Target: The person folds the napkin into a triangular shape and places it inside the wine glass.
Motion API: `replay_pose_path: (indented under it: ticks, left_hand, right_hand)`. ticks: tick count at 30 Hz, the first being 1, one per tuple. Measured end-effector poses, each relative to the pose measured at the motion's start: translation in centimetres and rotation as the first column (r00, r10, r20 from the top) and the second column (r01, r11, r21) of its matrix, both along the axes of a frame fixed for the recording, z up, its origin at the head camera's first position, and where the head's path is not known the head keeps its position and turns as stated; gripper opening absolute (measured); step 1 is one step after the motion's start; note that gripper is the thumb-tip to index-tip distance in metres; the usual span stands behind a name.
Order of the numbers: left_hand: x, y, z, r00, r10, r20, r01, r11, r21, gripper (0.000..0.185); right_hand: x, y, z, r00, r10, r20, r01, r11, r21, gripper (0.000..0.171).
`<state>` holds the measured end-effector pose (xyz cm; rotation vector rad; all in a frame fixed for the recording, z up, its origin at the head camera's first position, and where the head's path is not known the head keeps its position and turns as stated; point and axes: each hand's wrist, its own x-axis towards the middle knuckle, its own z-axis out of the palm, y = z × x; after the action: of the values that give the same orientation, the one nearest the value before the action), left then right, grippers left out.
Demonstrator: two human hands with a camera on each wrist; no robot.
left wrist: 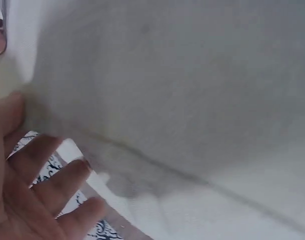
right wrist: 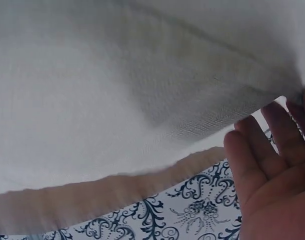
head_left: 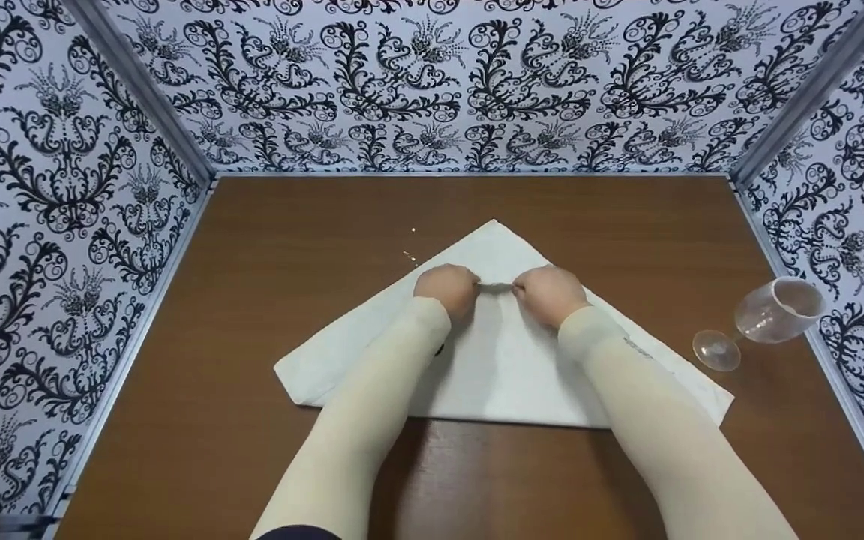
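Note:
A white cloth, folded to a rough triangle, lies on the brown table with its point toward the back wall. My left hand pinches the cloth near that point. A short way to the right, my right hand pinches it too, and a short raised stretch of cloth runs between the two. In the left wrist view the left hand has thumb and forefinger at the cloth, the other fingers spread. The right wrist view shows the right hand at the cloth's edge, its thumb partly cut off.
A clear stemmed glass lies on its side at the table's right edge. A few small pale specks dot the brown table beyond the cloth's left side. Patterned panels enclose the back and both sides.

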<state>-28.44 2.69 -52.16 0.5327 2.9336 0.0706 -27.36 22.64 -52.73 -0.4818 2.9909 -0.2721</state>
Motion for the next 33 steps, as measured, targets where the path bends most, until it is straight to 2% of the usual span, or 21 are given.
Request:
replay_pose_path:
  ticks: [3,7,10,21,33]
  left_hand:
    - [-0.4,0.0,-0.6,1.0,0.001,-0.029,-0.001,1.0,0.002,0.029]
    - [-0.7,0.1,-1.9,0.999,-0.032,-0.04,0.03,0.998,-0.049,0.029]
    - [-0.7,0.1,-2.3,0.998,-0.045,-0.047,0.042,0.996,-0.075,0.029]
    - [0.0,-0.1,-1.2,0.997,-0.079,-0.013,0.077,0.993,-0.088,0.027]
    - [0.0,0.0,-1.5,0.998,-0.061,0.013,0.062,0.992,-0.106,0.03]
  right_hand:
    - [-0.2,-0.1,-0.4,1.0,-0.019,-0.019,0.019,1.0,0.0,0.023]
    - [-0.3,-0.1,-1.1,1.0,-0.007,-0.022,0.008,0.999,0.036,0.022]
    - [-0.2,-0.1,-1.3,1.0,-0.004,-0.029,0.006,0.999,0.054,0.02]
    - [-0.5,0.1,-1.8,0.999,0.022,-0.034,-0.019,0.995,0.097,0.019]
    - [0.1,-0.2,-1.0,0.999,0.022,-0.023,-0.02,0.995,0.103,0.022]
